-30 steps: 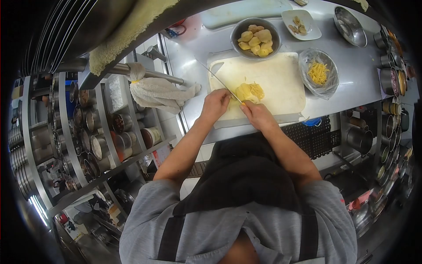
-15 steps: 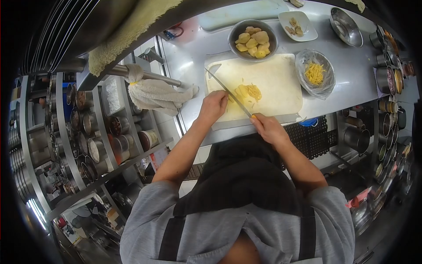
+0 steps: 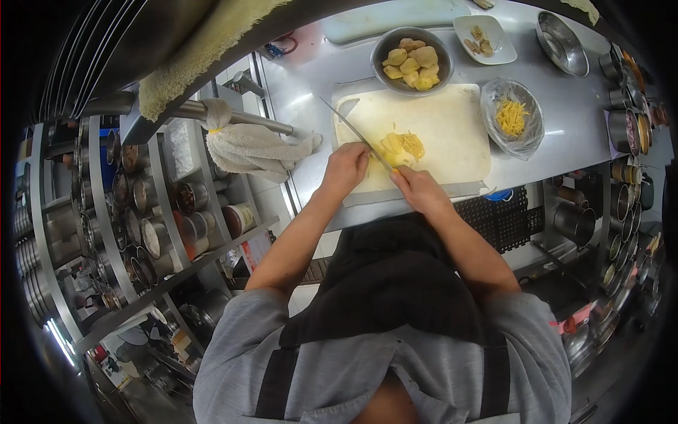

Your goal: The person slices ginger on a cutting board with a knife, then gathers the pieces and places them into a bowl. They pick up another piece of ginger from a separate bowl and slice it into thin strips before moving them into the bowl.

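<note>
Left hand [image 3: 344, 168] curled, pinning the yellow potato pieces [image 3: 394, 146] on the white cutting board [image 3: 438, 131]. Knife [image 3: 353, 127] blade has swung back over the pile since half a second ago. Right hand [image 3: 417, 189], clenched on the handle, moved forward from the board's near edge, so another slicing stroke is under way. Bowl of shreds [image 3: 512, 116] sits right on the tabletop [image 3: 572, 106].

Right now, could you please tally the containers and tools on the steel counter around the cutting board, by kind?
Metal bowls: 2, one of peeled yellow pieces, one empty
Plastic-lined bowl of yellow shreds: 1
White dish: 1
Cutting board: 1
Knife: 1, held in the right hand
Total: 6
</note>
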